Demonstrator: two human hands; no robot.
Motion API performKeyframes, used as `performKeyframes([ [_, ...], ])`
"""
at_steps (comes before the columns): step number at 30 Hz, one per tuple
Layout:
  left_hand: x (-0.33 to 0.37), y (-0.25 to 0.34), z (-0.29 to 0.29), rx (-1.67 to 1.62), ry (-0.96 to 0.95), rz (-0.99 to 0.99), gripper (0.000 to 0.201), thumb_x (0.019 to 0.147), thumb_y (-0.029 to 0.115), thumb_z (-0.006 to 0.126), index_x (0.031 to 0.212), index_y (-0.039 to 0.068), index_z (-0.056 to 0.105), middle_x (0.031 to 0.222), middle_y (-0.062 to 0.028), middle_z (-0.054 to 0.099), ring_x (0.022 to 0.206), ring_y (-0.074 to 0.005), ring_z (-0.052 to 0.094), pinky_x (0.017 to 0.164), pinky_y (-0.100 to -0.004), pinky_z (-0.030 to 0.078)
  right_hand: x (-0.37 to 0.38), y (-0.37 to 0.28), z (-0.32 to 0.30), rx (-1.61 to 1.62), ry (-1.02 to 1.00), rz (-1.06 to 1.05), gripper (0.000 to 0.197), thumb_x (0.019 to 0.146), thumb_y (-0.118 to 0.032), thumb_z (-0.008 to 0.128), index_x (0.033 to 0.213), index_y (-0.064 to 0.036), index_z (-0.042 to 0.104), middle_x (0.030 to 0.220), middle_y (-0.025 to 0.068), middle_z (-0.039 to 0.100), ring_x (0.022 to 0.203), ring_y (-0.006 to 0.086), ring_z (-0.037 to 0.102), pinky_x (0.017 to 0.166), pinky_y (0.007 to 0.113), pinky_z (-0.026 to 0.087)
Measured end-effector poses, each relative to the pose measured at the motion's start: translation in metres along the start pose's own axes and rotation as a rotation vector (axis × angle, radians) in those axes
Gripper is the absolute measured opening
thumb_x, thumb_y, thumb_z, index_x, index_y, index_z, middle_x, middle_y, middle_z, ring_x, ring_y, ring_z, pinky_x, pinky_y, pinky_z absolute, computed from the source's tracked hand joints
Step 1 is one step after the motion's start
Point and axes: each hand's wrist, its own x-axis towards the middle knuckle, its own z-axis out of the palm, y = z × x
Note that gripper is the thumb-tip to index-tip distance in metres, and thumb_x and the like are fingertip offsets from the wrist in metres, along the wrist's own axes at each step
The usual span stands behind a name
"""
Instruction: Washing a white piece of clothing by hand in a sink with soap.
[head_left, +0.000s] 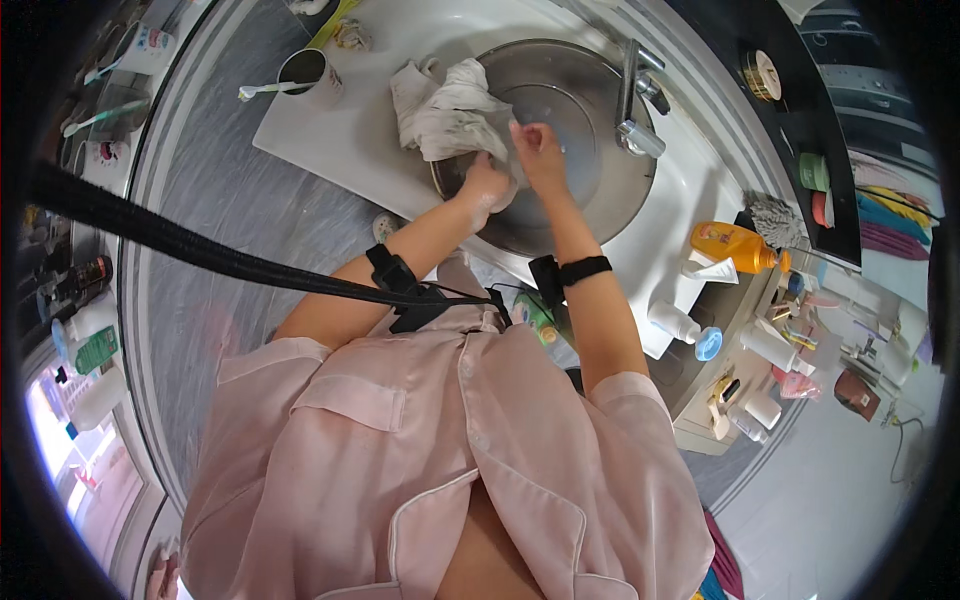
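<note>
A bunched white cloth [445, 110] lies over the left rim of a round metal basin [625, 200], which sits in a white sink. One part of the cloth hangs over the basin between my hands. My left hand [487, 184] is closed on its lower edge, close to the basin's left wall. Over the middle of the basin, my right hand [540, 155] pinches the cloth's edge with bent fingers. Shallow water seems to lie in the basin; the cloth's folds hide part of its left side.
A chrome faucet [640, 135] reaches over the basin's right side. A cup with a toothbrush [312, 80] stands on the left counter. At the right lie an orange bottle [725, 245], a white tube [710, 270] and a white bottle [675, 323]. A black strap [220, 255] crosses the left side.
</note>
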Motion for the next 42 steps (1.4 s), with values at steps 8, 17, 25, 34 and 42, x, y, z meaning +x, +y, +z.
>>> performKeyframes([
  [8, -0.023, 0.013, -0.020, -0.695, -0.033, -0.248, 0.027, 0.079, 0.011, 0.047, 0.103, 0.000, 0.048, 0.094, -0.0112, 0.056, 0.086, -0.0245, 0.057, 0.075, -0.0369, 0.047, 0.003, -0.017, 0.016, 0.329, -0.245, -0.216, 0.042, 0.072, -0.028, 0.071, 0.103, -0.0050, 0.056, 0.106, 0.0118, 0.056, 0.099, 0.0183, 0.053, 0.083, 0.031, 0.041],
  [17, -0.048, 0.087, -0.100, -0.927, -0.155, -0.223, 0.051, 0.083, 0.040, 0.046, 0.108, -0.005, 0.049, 0.105, -0.0170, 0.056, 0.099, -0.0276, 0.055, 0.086, -0.0368, 0.045, -0.076, -0.130, 0.023, 0.254, -0.245, -0.448, 0.038, 0.071, -0.013, 0.067, 0.059, -0.0056, 0.032, 0.057, 0.0064, 0.032, 0.052, 0.0170, 0.033, 0.050, 0.027, 0.034],
  [25, -0.045, 0.133, -0.101, -1.033, -0.471, 0.292, 0.030, 0.092, 0.025, 0.037, 0.105, 0.001, 0.051, 0.101, -0.0119, 0.060, 0.092, -0.0228, 0.060, 0.085, -0.0323, 0.048, -0.086, -0.222, -0.050, 0.638, -0.219, -0.665, 0.037, 0.072, -0.004, 0.065, 0.056, -0.0084, 0.032, 0.057, -0.0032, 0.039, 0.054, 0.0050, 0.035, 0.047, 0.021, 0.032],
  [34, -0.093, 0.211, -0.072, -0.921, -0.429, 0.318, 0.033, 0.090, 0.023, 0.046, 0.111, -0.003, 0.049, 0.110, -0.0117, 0.057, 0.102, -0.0223, 0.055, 0.089, -0.0354, 0.045, -0.065, -0.189, -0.109, 0.870, -0.069, -0.128, 0.015, 0.078, -0.014, 0.066, 0.090, -0.0082, 0.060, 0.070, -0.0006, 0.057, 0.059, 0.0033, 0.048, 0.041, 0.017, 0.032],
  [42, -0.033, 0.130, -0.073, -0.750, -0.305, 0.068, 0.032, 0.085, 0.014, 0.057, 0.111, -0.002, 0.050, 0.110, -0.0113, 0.056, 0.100, -0.0189, 0.056, 0.087, -0.0299, 0.046, -0.039, -0.066, -0.056, 0.871, -0.138, 0.119, 0.022, 0.081, -0.024, 0.065, 0.086, -0.0022, 0.062, 0.068, -0.0035, 0.055, 0.058, 0.0037, 0.044, 0.054, 0.019, 0.035],
])
